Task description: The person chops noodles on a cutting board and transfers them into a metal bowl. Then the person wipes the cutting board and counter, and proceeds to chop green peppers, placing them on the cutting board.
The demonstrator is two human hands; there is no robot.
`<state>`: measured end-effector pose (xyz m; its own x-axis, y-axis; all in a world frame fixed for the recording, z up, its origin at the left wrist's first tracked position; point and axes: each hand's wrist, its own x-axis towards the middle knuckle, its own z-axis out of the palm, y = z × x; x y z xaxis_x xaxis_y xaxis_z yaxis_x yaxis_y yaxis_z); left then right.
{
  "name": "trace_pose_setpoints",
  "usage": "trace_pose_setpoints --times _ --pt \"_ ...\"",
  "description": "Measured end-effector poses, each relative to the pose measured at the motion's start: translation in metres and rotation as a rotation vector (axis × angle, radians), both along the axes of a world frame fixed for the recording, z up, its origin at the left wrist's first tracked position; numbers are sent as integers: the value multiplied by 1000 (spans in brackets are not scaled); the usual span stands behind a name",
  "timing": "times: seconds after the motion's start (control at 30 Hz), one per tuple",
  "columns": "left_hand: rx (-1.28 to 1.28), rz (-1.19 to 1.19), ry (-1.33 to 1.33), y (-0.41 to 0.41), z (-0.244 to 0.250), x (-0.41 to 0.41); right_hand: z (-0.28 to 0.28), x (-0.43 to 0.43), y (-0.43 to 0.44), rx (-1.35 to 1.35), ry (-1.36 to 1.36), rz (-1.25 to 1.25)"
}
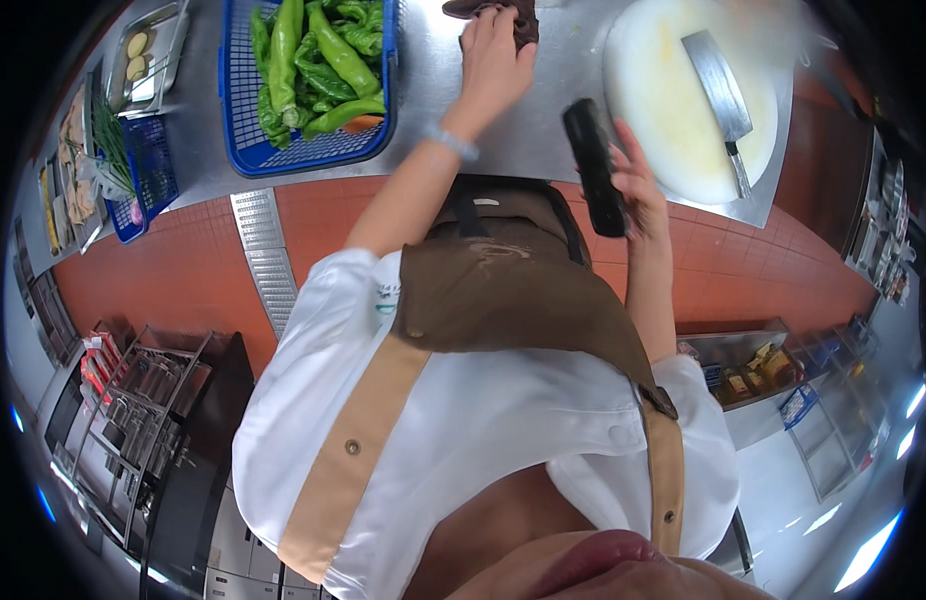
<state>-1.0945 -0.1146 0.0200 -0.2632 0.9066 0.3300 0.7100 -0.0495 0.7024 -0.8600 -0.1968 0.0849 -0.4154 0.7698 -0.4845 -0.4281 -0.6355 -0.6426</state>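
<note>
At the far side of the steel worktop (500, 142), my left hand (500, 56) is on a bunched dark brown cloth (524, 22), its fingers bent over the fabric. My right hand (639, 187) holds a slim black device (594, 169), apparently a phone, above the worktop's near edge. To the right lies a round white cutting board (650, 120), with a cleaver (718, 86) flat on it and the cleaver's handle towards me. Left of my left arm stands a blue plastic basket (234, 142) full of long green peppers (343, 56), with an orange piece (364, 124) among them.
Further left are a steel tray (170, 71) with peeled yellowish pieces (137, 56) and a smaller blue basket (153, 169) beside green stalks (110, 139). Behind me stand a wire rack (140, 405) and a shelf with bottles (755, 382). A metal drain grate (260, 232) crosses the red tiled floor (162, 292).
</note>
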Motion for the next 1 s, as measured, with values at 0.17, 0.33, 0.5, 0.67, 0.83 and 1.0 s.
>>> trace_pose_setpoints --times 0.17,0.33,0.5,0.67,0.83,1.0 --pt "-314 -66 208 46 -39 -7 28 42 -7 22 -48 -86" --pt "-53 -7 154 -13 -50 -39 27 76 -6 0 -25 -168" --pt "-219 -401 191 -128 -37 -24 28 102 3 -5 -26 -168" --pt "-112 -906 321 -66 -55 20 23 122 12 12 -29 -145" --pt "54 -1065 447 42 -66 43 9 132 14 20 -43 -145" --pt "-90 -757 566 92 -57 21 11 123 19 36 2 -148"
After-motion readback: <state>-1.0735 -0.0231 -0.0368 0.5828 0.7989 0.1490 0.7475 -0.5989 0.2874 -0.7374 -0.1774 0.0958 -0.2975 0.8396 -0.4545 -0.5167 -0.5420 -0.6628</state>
